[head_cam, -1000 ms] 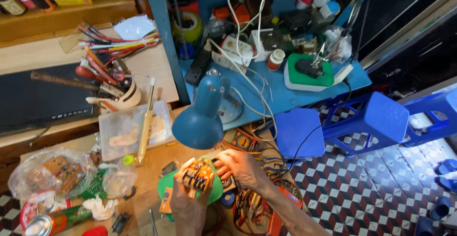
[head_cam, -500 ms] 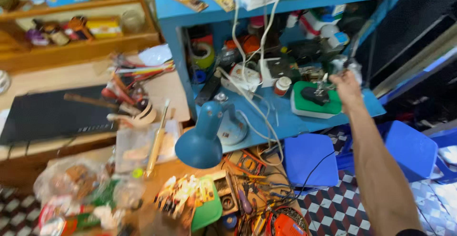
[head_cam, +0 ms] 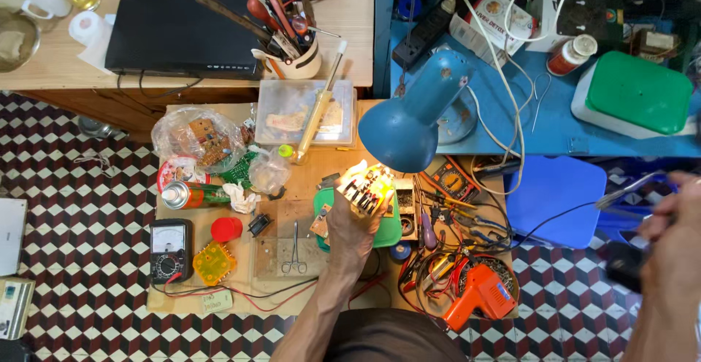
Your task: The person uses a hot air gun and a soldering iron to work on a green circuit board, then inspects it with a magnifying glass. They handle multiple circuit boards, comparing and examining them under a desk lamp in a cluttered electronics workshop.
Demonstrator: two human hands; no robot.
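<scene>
Since half a second ago my right hand (head_cam: 675, 249) has come back from the blue shelf and now sits low at the right edge, blurred, closed around a dark handle with a thin metal-tipped tool (head_cam: 629, 188) poking out toward the bench; it looks like a soldering iron, though the blur keeps me from being sure. My left hand (head_cam: 349, 225) is curled shut on the circuit board (head_cam: 366, 187), holding it tilted up under the blue desk lamp (head_cam: 409, 125), just above the green mat (head_cam: 387, 232). To do this well, I would rest the left wrist on the wooden bench (head_cam: 241, 289) so the board stops wobbling, keep the working face turned into the light, and bring the tip in slowly from the right, clear of the tangle of wires (head_cam: 453, 260) and the orange glue gun (head_cam: 482, 294). The fingers on the board should stay at its edges, away from where the tip lands.
</scene>
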